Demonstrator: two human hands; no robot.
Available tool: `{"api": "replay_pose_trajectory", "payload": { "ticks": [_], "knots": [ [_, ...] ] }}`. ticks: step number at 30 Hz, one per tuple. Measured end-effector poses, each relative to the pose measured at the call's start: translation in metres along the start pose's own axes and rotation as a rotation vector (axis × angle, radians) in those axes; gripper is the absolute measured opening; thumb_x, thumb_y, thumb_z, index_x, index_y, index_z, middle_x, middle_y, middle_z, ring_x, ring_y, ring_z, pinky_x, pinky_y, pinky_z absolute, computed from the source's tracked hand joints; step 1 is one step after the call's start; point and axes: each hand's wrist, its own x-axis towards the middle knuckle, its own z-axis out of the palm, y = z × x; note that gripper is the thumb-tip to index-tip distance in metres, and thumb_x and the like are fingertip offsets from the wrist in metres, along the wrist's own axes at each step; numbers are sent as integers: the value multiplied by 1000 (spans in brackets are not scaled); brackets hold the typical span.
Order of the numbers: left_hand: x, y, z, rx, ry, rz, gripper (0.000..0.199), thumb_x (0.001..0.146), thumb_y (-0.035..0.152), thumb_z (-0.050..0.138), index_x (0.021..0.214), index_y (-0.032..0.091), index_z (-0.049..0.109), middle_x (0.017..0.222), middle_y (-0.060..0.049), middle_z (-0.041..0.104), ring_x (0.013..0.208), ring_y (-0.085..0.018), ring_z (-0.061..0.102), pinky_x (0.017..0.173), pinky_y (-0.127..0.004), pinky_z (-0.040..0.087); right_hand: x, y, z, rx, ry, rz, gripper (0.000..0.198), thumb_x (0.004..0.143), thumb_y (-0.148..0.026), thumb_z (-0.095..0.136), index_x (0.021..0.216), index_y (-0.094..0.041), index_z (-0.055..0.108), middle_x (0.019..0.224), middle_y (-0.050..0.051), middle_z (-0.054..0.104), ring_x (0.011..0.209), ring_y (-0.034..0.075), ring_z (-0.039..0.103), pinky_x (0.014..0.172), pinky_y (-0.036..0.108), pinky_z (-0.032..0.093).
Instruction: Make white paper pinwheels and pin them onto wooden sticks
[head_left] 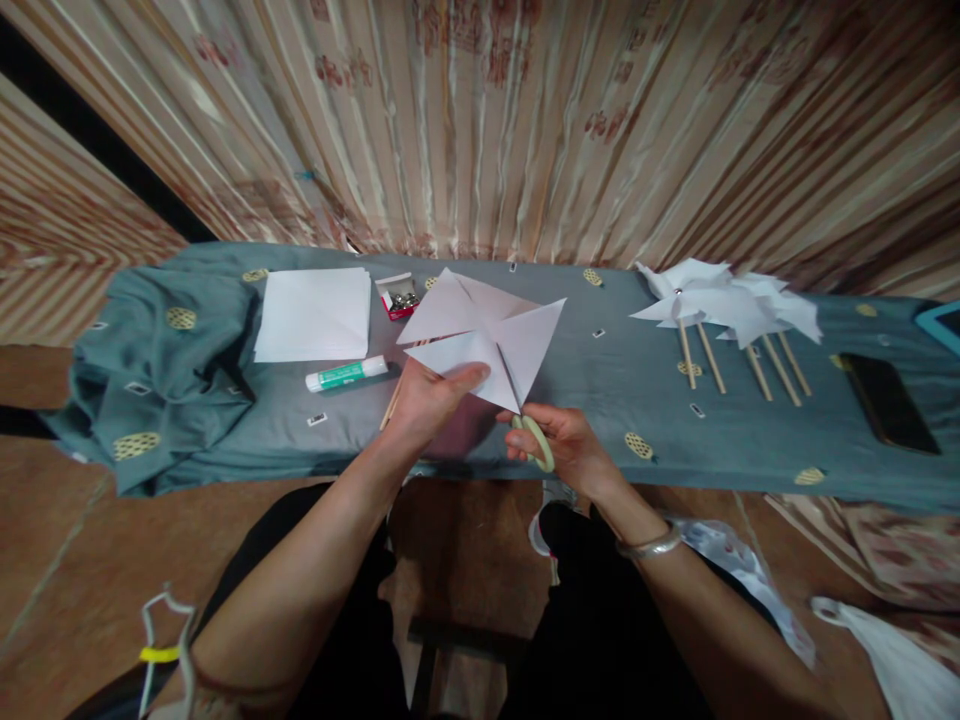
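well, from where i stand, the white sheet (486,318) sits in the middle of the frame, above the cloth-covered table (600,375), with slits running in from its corners. the left hand (431,400) is closed on its lower left part, thumb flat on top, fingers hidden underneath; i take that grip to be keeping the paper steady. the right hand (566,440), at lower centre, curls round the handle of the scissors (535,428), probably held low so the blades line up with the near slit; how far apart they are i can't tell. so the sheet is right under the left thumb and just beyond the right fingers. the paper stack (313,315), glue stick (346,374) and red box (397,297) lie left of it, perhaps for easy reach, while the pinwheels (724,297) lie at the right, well apart, maybe so they don't get crushed
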Motion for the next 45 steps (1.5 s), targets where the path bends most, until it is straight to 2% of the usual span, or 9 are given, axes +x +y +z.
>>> {"api": "replay_pose_trajectory", "payload": {
  "ticks": [10,16,23,40,45],
  "knots": [
    [-1,-4,-1,-29,-42,-18,38,60,29,80,93,13,71,93,-8,73,83,-21,67,84,-36,53,-1,0,-2,-63,1,-17,47,53,-51,85,79,-15,71,57,0,64,51,10,54,47,22,40],
    [-2,-1,-1,-93,-56,-61,40,59,29,81,95,14,72,93,-7,73,82,-21,67,84,-36,54,-1,-1,-2,-51,13,-16,45,50,-50,87,74,-16,70,54,-1,63,49,9,51,46,22,37],
    [-3,-1,-1,-92,-50,-93,39,56,29,81,90,14,72,90,-7,73,79,-21,66,80,-35,54,-2,-2,-4,-81,-21,-25,45,54,-52,85,77,-17,70,57,-1,64,51,10,53,48,23,40],
    [-2,-2,-1,-48,-54,-48,34,58,29,81,87,14,71,88,-6,73,79,-21,66,79,-33,54,-6,-8,-5,-162,-67,-83,50,62,-64,75,80,-17,68,60,1,68,53,12,55,52,24,44],
    [-2,-1,0,-55,-43,-53,35,57,27,81,87,13,70,86,-6,72,77,-20,66,76,-32,54,-6,-6,-5,-154,-63,-73,50,63,-60,77,86,-17,69,62,2,69,55,12,57,53,24,46]
  ]
}}
